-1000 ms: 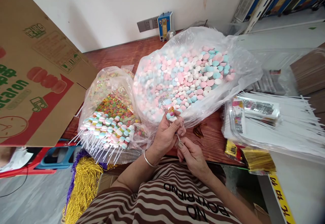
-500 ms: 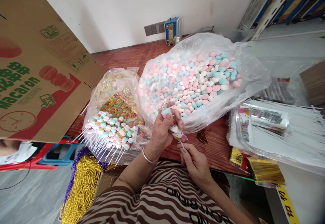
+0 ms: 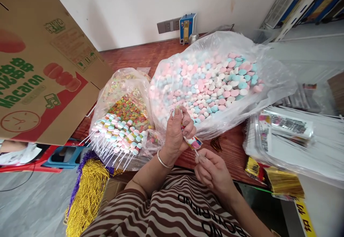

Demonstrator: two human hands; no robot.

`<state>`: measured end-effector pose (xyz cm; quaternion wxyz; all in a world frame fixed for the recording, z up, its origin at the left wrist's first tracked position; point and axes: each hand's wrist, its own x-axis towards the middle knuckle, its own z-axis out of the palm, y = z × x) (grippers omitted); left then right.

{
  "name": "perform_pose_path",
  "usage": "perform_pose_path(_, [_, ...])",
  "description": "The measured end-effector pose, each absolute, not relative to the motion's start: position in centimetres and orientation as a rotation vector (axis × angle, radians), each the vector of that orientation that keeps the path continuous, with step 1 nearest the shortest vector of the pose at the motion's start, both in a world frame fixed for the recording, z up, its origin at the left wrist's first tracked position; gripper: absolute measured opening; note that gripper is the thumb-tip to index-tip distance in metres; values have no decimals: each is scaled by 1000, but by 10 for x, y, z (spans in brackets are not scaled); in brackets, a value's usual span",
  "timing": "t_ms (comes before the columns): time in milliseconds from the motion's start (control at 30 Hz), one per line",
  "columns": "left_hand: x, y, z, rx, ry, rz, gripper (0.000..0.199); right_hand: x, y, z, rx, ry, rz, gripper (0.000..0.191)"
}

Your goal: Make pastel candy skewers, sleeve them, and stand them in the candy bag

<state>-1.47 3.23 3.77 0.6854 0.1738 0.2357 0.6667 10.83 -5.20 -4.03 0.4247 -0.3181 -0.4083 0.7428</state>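
My left hand is wrapped round a small printed wrapper, whose colourful lower end sticks out below the fingers. The wrapper's contents are mostly hidden by the palm and thumb. My right hand pinches a thin white stick that runs up into the wrapper. Behind the hands lies a big clear bag of pink, white and blue candies. To the left, skewered candies on white sticks rest on a bag of small coloured rings.
A cardboard box stands at the left. White sticks and printed wrappers lie at the right, near gold ties. A blue device stands by the wall. Gold bead strings hang below the left bag.
My left hand has closed further over the wrapper, hiding the blue candy that showed at its top. The view has shifted slightly.
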Motion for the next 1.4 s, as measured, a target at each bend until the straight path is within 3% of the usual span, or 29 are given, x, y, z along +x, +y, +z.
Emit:
perform_pose_path(100, [-16, 32, 36, 390, 462, 1474, 37, 107, -47, -36, -539, -683, 2194, 36])
perform_pose_path(267, [-9, 25, 32, 494, 560, 1459, 42, 103, -40, -27, -592, -613, 2146, 30])
perform_pose_path(400, [-3, 21, 27, 493, 608, 1442, 40, 103, -38, -27, -813, -933, 1830, 30])
perform_pose_path(633, [6, 17, 19, 503, 652, 1425, 42, 105, -35, -25, -1162, -1656, 769, 28])
perform_pose_path(800, [1, 22, 17, 491, 701, 1460, 48, 109, -36, -31, -1152, -1821, 585, 15])
perform_pose_path(967, [5, 21, 16, 484, 641, 1442, 47, 108, -38, -42, -1108, -1893, 193, 18])
perform_pose_path(1400, [16, 13, 4, 620, 739, 1434, 40, 101, -32, -42, -1123, -1811, 77, 25])
